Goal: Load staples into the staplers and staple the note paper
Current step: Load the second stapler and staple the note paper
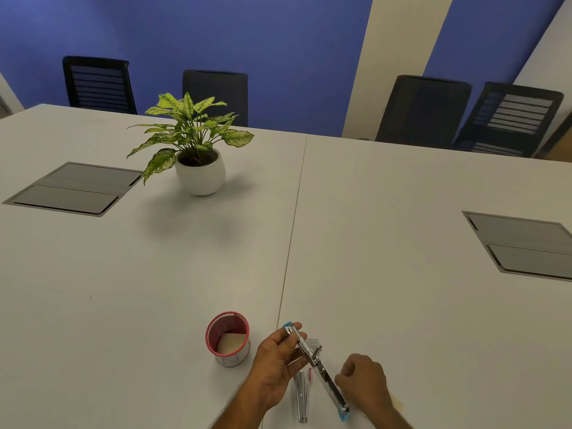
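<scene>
Blue-trimmed stapler (318, 371), swung fully open into one long metal strip, at the near edge of the white table (402, 243), running diagonally from upper left to lower right. Upper end lifted and pinched by the left hand (278, 363), fingers and thumb curled round the strip just below its blue tip. Lower blue end down near the table, just beside the right hand (362, 385). Right hand loosely fisted, knuckles up, close against the lower half of the strip; impossible to tell whether anything is held inside it. Small clear box (314, 342) half hidden behind the middle of the stapler, contents unclear. Second stapler (302, 397), silver with a touch of red, also open, flat on the table under the first and between the two forearms. To the left, near the left hand, a red mesh cup (228, 339) standing upright with a pale square sheet, probably note paper (232, 343), tilted inside. Farther back, a potted plant (193, 144) in a round white pot. Grey cable hatches (74, 188) set into the tabletop on both sides. Beyond the far edge, black office chairs (424, 109) against a blue and cream wall (278, 41).
</scene>
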